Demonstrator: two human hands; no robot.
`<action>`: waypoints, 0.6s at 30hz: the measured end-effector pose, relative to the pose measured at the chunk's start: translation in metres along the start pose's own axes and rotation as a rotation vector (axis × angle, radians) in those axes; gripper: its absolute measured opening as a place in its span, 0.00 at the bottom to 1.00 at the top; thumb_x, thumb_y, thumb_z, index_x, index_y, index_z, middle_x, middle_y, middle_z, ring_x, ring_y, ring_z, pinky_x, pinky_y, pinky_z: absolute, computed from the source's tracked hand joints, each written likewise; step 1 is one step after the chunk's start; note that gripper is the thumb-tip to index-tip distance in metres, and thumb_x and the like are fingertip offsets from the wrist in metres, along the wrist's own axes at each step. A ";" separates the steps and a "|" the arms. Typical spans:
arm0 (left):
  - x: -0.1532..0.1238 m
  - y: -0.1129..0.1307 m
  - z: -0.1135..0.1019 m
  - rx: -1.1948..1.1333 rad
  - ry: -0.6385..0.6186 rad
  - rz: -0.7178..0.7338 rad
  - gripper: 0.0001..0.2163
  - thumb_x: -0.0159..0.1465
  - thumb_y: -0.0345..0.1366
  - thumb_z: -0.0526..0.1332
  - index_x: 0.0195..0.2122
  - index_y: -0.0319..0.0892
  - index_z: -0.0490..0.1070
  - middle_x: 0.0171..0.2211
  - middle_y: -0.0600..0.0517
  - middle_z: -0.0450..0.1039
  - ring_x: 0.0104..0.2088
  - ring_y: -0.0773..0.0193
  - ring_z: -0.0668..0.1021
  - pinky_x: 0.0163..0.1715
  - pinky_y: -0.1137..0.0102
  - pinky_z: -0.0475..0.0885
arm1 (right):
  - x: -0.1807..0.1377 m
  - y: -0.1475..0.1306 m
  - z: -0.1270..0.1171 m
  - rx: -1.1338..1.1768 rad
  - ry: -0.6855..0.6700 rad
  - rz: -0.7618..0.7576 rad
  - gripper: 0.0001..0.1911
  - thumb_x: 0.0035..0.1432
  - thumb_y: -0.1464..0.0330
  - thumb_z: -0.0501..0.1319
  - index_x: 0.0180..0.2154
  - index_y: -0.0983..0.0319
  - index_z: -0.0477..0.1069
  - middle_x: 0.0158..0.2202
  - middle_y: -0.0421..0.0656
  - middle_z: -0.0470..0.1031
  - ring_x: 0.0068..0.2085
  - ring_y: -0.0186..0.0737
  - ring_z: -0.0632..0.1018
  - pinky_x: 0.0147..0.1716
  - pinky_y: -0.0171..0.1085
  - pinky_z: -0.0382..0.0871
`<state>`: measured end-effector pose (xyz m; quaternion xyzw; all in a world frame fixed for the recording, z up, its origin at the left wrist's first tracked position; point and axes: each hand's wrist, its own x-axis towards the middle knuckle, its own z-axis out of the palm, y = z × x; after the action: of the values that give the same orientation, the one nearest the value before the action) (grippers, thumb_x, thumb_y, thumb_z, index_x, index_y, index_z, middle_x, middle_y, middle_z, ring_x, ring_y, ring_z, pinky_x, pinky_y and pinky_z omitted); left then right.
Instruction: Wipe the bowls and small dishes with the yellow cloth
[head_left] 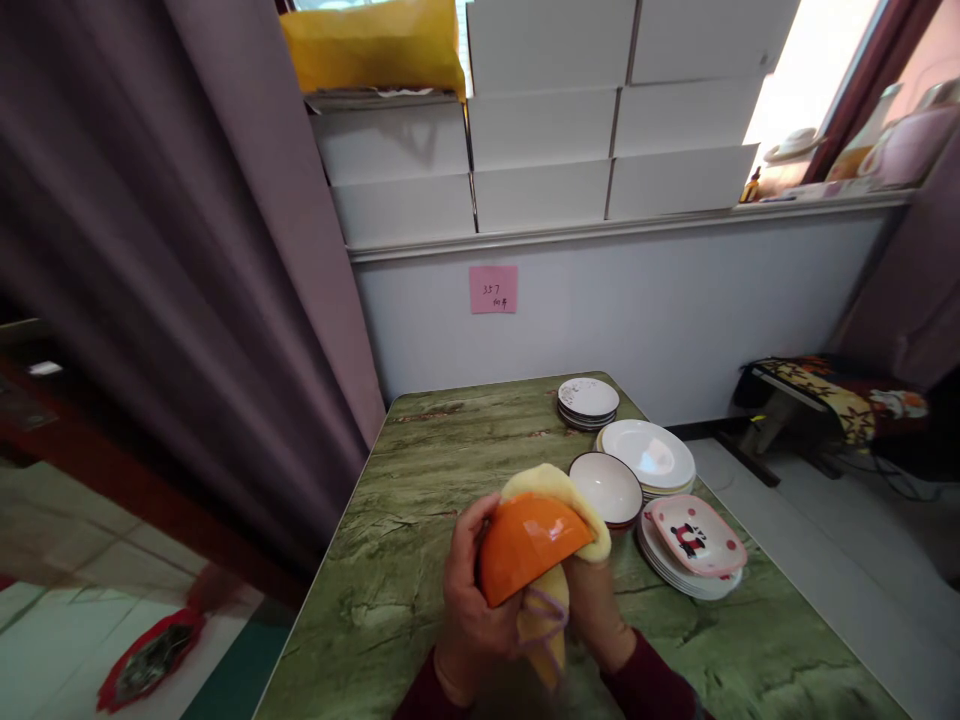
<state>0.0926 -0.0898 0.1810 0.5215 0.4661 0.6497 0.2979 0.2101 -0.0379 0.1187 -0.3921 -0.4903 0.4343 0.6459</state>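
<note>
An orange bowl (529,545) is held tilted above the table, its outside turned toward me. My left hand (474,590) grips it along its left side. A pale yellow cloth (551,482) with a purple edge wraps over the bowl's far rim and hangs below it. My right hand (596,600) is closed on the cloth at the bowl's right side; its fingers are mostly hidden under the cloth. Just beyond my right hand stands a white bowl (604,488) with a dark rim.
On the green table (390,520), small patterned plates (589,397) are stacked at the back. White plates (649,455) stand at the right. Nearer, a pink-rimmed dish (701,537) rests on another plate stack. A purple curtain (225,200) hangs left; a bench (817,400) stands right.
</note>
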 end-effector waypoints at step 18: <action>0.012 -0.003 -0.004 0.131 -0.159 -0.078 0.30 0.49 0.29 0.70 0.56 0.44 0.73 0.56 0.41 0.73 0.57 0.43 0.73 0.62 0.52 0.62 | 0.023 -0.015 -0.032 -0.586 -0.161 -0.500 0.20 0.61 0.70 0.60 0.55 0.59 0.72 0.47 0.48 0.81 0.46 0.49 0.82 0.47 0.44 0.77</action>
<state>0.0851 -0.0793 0.1832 0.5715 0.5022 0.5623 0.3242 0.2471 -0.0230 0.1325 -0.3933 -0.7230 0.1345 0.5518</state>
